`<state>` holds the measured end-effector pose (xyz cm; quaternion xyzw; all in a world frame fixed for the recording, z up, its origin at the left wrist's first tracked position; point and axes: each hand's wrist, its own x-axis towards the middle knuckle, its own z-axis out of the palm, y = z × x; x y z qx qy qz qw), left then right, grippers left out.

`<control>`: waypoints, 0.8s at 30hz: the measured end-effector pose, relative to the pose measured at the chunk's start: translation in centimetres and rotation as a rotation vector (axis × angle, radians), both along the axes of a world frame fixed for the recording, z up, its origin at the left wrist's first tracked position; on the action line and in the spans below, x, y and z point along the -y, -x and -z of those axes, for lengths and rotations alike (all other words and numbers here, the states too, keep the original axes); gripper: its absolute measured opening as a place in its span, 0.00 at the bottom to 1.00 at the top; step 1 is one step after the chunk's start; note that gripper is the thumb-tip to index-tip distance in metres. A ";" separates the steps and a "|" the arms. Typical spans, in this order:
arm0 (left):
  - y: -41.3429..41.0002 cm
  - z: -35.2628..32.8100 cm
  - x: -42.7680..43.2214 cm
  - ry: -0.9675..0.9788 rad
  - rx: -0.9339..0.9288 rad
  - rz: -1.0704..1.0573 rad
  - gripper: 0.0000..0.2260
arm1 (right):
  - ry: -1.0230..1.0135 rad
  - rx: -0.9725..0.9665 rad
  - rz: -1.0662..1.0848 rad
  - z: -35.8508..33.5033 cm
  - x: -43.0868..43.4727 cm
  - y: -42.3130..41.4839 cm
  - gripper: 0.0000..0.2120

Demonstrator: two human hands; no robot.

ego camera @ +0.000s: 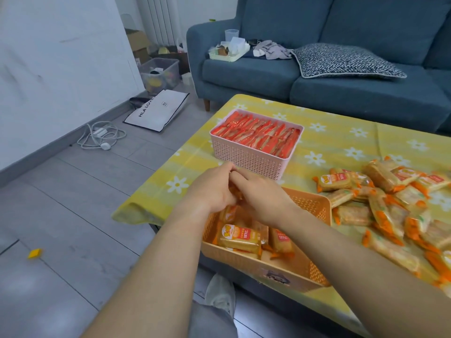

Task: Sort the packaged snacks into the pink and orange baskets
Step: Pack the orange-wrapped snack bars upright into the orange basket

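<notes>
At the table's [341, 132] near edge the orange basket [314, 208] holds a few packs [240, 237]; over its far left corner the left hand [214, 189] and right hand [263, 198] meet, fingers curled round a pack [235, 194] that barely shows. It looks light, crinkly and slick with brittle biscuit inside, so hold the flat sides gently. The loose pile [390, 203] lies right, and farther, by the left edge, the pink basket [244, 157] is full of red packs [258, 136].
</notes>
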<state>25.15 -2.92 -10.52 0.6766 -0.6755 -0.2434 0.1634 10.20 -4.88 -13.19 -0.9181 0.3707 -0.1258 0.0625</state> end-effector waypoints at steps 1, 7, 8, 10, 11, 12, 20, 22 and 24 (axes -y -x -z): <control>-0.1 0.1 0.1 0.025 0.020 -0.008 0.22 | -0.026 0.062 0.016 0.1 -0.2 0.0 0.24; -0.7 0.8 0.6 0.068 0.101 -0.025 0.26 | -0.228 0.078 0.218 -1.0 -1.6 1.0 0.10; -0.7 1.0 0.5 0.063 0.114 -0.011 0.28 | -0.266 -0.054 0.184 -1.1 -2.1 0.9 0.13; -0.7 1.1 0.5 0.051 0.138 -0.006 0.26 | -0.302 -0.239 0.112 -0.8 -3.2 0.3 0.15; -0.7 1.2 0.4 0.055 0.148 -0.019 0.25 | -0.324 -0.268 0.093 -0.5 -3.5 -0.1 0.15; -0.7 1.2 0.4 0.061 0.157 -0.035 0.23 | -0.344 -0.271 0.087 -0.3 -3.7 -0.3 0.14; -1.2 1.4 0.0 0.094 0.209 -0.151 0.23 | -0.485 -0.083 0.246 -1.5 -2.9 2.1 0.31; -1.2 1.3 0.1 0.065 0.198 -0.173 0.22 | -0.563 0.100 0.311 -1.8 -2.7 2.7 0.29; -1.0 1.1 0.1 0.025 0.187 -0.181 0.22 | -0.550 0.250 0.380 -1.4 -2.3 2.1 0.21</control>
